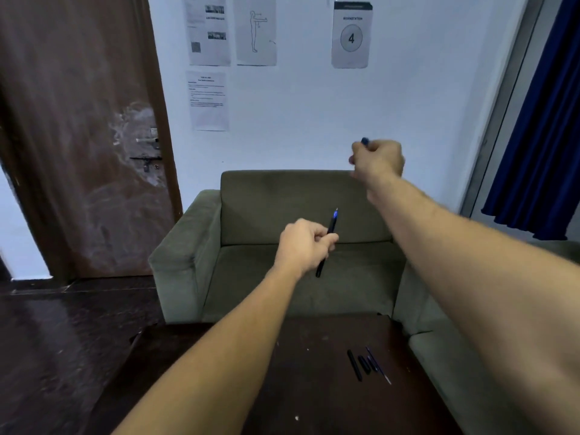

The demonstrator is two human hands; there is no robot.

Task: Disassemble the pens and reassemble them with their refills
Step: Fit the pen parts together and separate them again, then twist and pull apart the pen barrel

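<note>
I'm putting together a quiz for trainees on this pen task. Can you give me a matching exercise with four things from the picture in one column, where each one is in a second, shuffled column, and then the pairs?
Things
1. black pen
2. small blue piece
3. loose pen parts
4. sheet marked 4

Places
A. lying on the dark table
B. stuck on the white wall
C. held in the raised right hand
D. gripped in the left hand

Pairs: 1-D, 2-C, 3-A, 4-B.
</note>
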